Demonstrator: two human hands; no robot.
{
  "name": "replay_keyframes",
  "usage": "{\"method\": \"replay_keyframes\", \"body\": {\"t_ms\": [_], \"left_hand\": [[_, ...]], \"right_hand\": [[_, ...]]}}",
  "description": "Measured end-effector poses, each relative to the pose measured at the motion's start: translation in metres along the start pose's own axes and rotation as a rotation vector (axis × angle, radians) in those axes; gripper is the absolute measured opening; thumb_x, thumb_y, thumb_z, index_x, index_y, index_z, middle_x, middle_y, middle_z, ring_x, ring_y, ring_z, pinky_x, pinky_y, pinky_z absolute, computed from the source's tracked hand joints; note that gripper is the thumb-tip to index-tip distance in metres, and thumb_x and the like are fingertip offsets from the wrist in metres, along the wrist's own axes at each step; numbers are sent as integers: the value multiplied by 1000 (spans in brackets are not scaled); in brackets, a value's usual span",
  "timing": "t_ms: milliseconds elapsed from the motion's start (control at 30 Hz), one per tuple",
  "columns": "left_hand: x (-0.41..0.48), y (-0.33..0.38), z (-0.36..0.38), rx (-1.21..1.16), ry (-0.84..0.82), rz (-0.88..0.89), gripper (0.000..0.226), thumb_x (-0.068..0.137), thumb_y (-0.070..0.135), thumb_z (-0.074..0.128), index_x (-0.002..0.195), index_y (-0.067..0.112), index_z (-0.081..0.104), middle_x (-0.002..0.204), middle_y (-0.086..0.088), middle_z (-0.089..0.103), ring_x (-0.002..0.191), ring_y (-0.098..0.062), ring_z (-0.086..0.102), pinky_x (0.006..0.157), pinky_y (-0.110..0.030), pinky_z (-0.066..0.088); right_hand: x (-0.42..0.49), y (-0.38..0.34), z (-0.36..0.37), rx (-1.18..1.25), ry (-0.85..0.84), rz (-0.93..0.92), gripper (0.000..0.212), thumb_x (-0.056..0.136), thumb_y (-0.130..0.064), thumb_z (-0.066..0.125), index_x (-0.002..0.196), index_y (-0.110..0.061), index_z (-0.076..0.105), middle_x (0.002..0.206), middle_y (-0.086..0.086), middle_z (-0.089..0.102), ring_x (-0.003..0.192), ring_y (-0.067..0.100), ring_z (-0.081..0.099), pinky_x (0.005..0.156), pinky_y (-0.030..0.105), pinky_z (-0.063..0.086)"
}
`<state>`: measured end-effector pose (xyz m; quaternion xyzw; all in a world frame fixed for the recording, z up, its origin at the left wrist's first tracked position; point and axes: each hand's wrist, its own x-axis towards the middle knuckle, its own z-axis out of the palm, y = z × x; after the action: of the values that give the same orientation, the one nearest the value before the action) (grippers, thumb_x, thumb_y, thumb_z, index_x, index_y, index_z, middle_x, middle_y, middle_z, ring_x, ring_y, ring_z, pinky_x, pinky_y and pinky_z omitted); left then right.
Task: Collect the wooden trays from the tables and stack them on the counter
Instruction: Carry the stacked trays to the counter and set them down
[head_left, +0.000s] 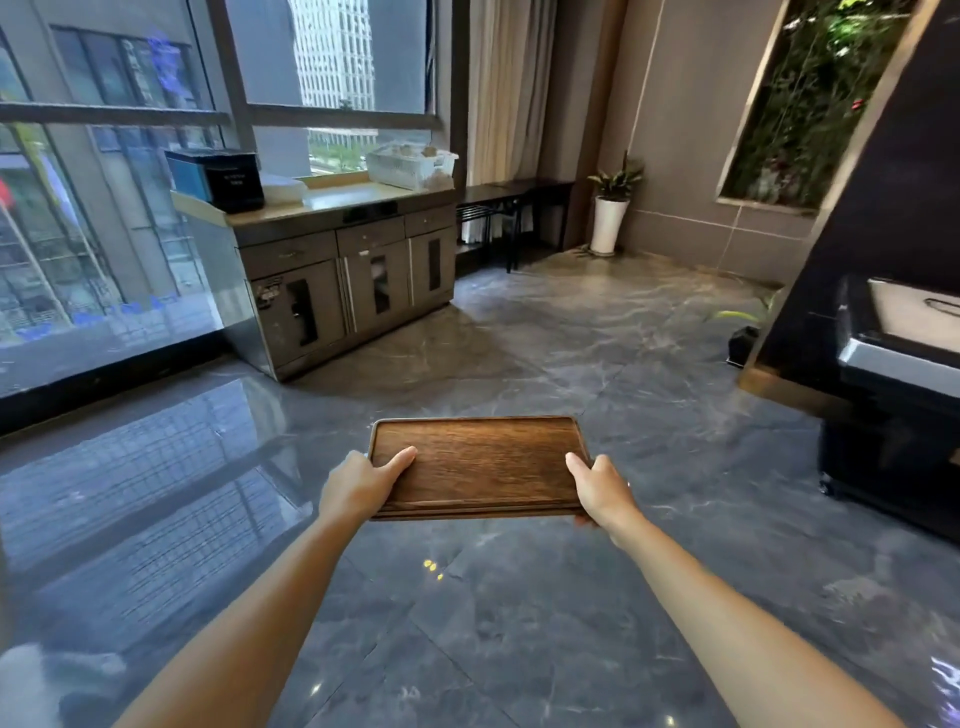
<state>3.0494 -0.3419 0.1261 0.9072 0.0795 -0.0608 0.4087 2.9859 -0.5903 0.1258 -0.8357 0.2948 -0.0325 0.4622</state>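
I hold a stack of dark wooden trays (485, 460) level in front of me, above the grey marble floor. My left hand (358, 486) grips the stack's left edge, thumb lying on the top tray. On the right edge sits my right hand (602, 488), thumb on top and fingers underneath. At least two trays show at the near edge. The counter (358, 200), a beige top over grey cabinets, stands under the window several steps ahead and to the left.
On the counter sit a black box (234, 179), a blue box (189, 174), a white lidded item (283, 188) and a white basket (410, 163). A dark bench (511, 195) and a potted plant (610, 213) stand beyond. A black cabinet (893, 395) is on the right.
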Motion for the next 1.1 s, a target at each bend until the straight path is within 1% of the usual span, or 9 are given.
{"method": "replay_keyframes", "body": {"t_ms": [167, 300, 433, 500, 600, 700, 800, 900, 1100], "left_hand": [[118, 48, 20, -53, 67, -68, 71, 78, 64, 54, 106, -1, 56, 107, -17, 65, 99, -33, 61, 79, -38, 46], [201, 82, 23, -64, 108, -105, 74, 76, 66, 55, 107, 0, 56, 106, -17, 66, 98, -32, 62, 81, -40, 49], [277, 101, 27, -45, 146, -135, 70, 77, 64, 56, 102, -1, 60, 101, -17, 67, 95, -32, 63, 77, -38, 48], [320, 106, 32, -54, 150, -155, 69, 78, 63, 57, 103, -1, 59, 100, -16, 67, 94, -32, 63, 81, -40, 50], [395, 108, 40, -64, 135, -171, 73, 75, 67, 55, 102, 0, 61, 100, -16, 69, 92, -31, 64, 80, -41, 52], [481, 118, 42, -81, 148, -178, 70, 77, 64, 56, 98, -2, 58, 99, -18, 66, 97, -33, 62, 78, -39, 49], [571, 138, 34, -90, 159, -192, 72, 76, 66, 56, 101, -1, 57, 103, -18, 65, 99, -35, 61, 80, -39, 48], [657, 163, 22, -96, 159, -188, 73, 75, 66, 56, 104, -1, 59, 108, -18, 66, 100, -35, 61, 77, -38, 44], [792, 216, 19, -146, 183, -186, 69, 76, 61, 60, 105, -2, 58, 111, -20, 65, 104, -36, 60, 83, -39, 46]], "right_hand": [[143, -53, 11, -23, -61, -75, 34, 95, -38, 40, 95, -5, 40, 95, 13, 52, 62, 28, 55, 25, 16, 35], [231, -99, 24, -9, -106, -94, 35, 94, -41, 40, 94, -5, 41, 81, 7, 50, 63, 27, 57, 60, 38, 54], [313, -129, 51, -17, -165, -101, 35, 94, -41, 41, 94, -6, 41, 93, 14, 56, 82, 36, 64, 65, 42, 53], [358, -143, 70, -43, -176, -107, 34, 94, -41, 41, 95, -6, 40, 101, 16, 55, 92, 37, 63, 53, 32, 53], [427, -170, 101, -49, -199, -116, 33, 96, -38, 41, 95, -5, 40, 90, 9, 48, 66, 26, 58, 32, 24, 45], [505, -204, 137, -68, -198, -148, 34, 94, -41, 42, 94, -7, 40, 103, 17, 57, 75, 32, 60, 33, 18, 40], [581, -250, 168, -41, -197, -145, 35, 93, -41, 43, 93, -7, 39, 109, 23, 60, 69, 29, 54, 40, 26, 38], [644, -303, 185, 12, -220, -128, 31, 95, -36, 43, 96, -5, 39, 101, 14, 50, 60, 24, 52, 24, 17, 35], [770, -377, 208, 30, -217, -136, 30, 96, -35, 42, 98, -6, 38, 103, 13, 48, 58, 22, 49, 21, 10, 28]]}}
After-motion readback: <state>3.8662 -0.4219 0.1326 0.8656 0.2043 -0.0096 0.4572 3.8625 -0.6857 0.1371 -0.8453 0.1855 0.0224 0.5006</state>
